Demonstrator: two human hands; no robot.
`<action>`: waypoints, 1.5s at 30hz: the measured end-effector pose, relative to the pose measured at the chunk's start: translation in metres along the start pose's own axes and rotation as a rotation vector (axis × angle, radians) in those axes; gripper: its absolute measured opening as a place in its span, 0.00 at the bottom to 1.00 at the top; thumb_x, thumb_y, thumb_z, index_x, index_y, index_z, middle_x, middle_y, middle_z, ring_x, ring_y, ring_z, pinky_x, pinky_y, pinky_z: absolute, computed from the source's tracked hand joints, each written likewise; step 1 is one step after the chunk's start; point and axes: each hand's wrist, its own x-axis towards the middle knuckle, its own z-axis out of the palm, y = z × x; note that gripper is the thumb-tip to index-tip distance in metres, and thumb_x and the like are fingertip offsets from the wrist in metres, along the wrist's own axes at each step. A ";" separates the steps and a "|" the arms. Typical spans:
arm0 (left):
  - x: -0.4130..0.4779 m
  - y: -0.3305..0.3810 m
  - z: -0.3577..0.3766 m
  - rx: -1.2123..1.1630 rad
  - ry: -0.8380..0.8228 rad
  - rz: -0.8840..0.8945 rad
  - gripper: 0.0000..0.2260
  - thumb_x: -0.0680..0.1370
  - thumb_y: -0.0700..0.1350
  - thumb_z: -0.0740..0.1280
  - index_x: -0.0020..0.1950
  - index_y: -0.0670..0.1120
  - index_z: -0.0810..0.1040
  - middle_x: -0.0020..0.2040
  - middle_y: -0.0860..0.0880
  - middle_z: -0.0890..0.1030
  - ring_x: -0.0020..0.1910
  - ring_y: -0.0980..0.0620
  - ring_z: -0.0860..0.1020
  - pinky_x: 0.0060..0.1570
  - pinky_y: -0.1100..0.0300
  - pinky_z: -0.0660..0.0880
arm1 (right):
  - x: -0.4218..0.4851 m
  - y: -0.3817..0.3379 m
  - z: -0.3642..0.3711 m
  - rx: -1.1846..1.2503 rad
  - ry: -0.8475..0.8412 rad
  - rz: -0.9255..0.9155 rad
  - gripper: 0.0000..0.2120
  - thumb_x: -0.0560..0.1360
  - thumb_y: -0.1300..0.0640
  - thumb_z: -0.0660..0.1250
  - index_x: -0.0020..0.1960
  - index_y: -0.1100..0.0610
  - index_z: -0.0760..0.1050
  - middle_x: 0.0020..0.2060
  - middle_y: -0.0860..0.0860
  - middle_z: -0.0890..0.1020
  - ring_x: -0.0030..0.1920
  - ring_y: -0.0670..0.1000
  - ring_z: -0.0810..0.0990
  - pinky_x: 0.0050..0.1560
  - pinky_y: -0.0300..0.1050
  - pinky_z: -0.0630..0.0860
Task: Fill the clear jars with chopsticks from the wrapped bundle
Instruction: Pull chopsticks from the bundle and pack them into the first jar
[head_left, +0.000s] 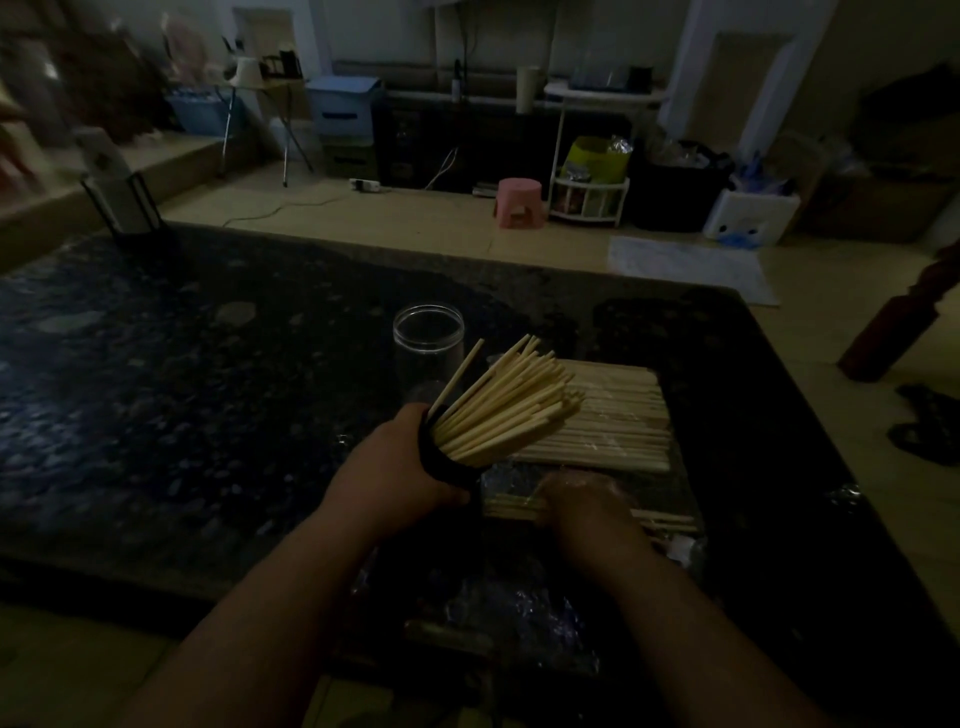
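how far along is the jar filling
One jar looks packed with chopsticks, gripped tilted by the left hand. The right hand is at the wrapped bundle. The empty jar and a big stack are left.

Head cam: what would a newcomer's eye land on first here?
The pale fan of chopsticks sticking out of a tilted jar, gripped by the left hand mid-frame, stands out most against the dark table. Just behind it an empty clear jar stands upright. To the right lies the flat bundle in plastic wrap, with the blurred right hand at its near edge.
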 end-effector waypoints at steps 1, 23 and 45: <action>0.000 0.000 0.000 0.002 0.001 -0.002 0.38 0.62 0.51 0.80 0.67 0.56 0.67 0.53 0.58 0.74 0.49 0.57 0.73 0.49 0.60 0.72 | -0.001 0.000 0.003 -0.010 -0.003 -0.011 0.15 0.76 0.51 0.64 0.61 0.50 0.76 0.60 0.51 0.78 0.60 0.53 0.76 0.61 0.43 0.69; -0.006 0.008 0.000 0.024 0.006 -0.036 0.38 0.61 0.53 0.80 0.68 0.53 0.68 0.58 0.52 0.78 0.53 0.53 0.76 0.52 0.56 0.75 | -0.072 -0.023 -0.107 0.035 0.130 -0.179 0.12 0.75 0.40 0.58 0.42 0.47 0.70 0.43 0.48 0.81 0.46 0.54 0.79 0.41 0.45 0.68; -0.001 0.007 0.001 0.120 -0.046 0.012 0.39 0.58 0.55 0.79 0.67 0.58 0.67 0.57 0.54 0.77 0.53 0.52 0.78 0.53 0.51 0.78 | -0.053 -0.013 -0.123 0.582 1.075 -0.186 0.11 0.78 0.57 0.64 0.52 0.62 0.81 0.48 0.51 0.75 0.47 0.41 0.73 0.51 0.25 0.67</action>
